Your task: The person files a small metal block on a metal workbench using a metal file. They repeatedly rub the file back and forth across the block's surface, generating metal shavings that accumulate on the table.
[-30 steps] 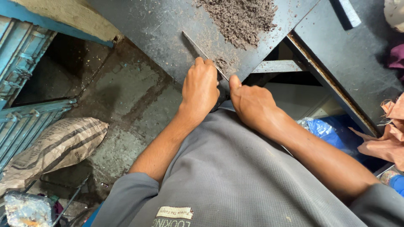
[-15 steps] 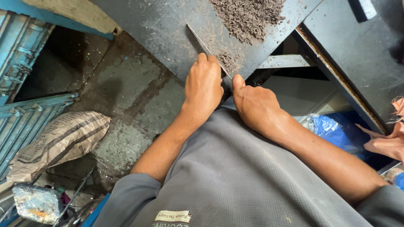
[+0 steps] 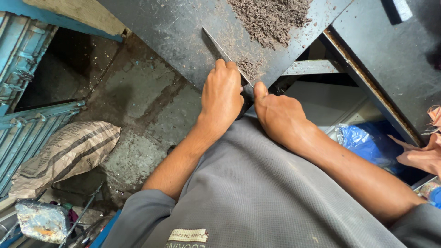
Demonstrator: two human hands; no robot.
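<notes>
The fingers of the left hand (image 3: 222,94) were curled down over the near end of a long, thin, grey metal blade (image 3: 219,47), clenched on it with the knuckles up, while the right hand (image 3: 279,115) sat just beside it with its thumb pressed up against the blade's near end and its other fingers folded under the edge of the board, so whether they gripped a handle there could not be told. The blade lay edge-down and slanted across the dark, scuffed, flat metal work surface (image 3: 174,27), its far tip pointing up and to the left, and a small clump of brown crumbs (image 3: 248,67) lay touching its right side close to the hands. To do this stroke well, it seemed wise to keep the edge flat on the surface, let both hands press evenly, and hold the fingertips above the edge, not under it. The blade itself looked narrow, straight and dull, dusted with the same brown matter. Farther out, a large heap of brown, finely chopped shreds (image 3: 271,16) lay on the same surface, well apart from the hands. Below were the grey knitted shirt (image 3: 257,193), a stained concrete floor (image 3: 138,105), a striped, filled woven sack (image 3: 66,151) and a crumpled blue plastic bag (image 3: 363,144).
</notes>
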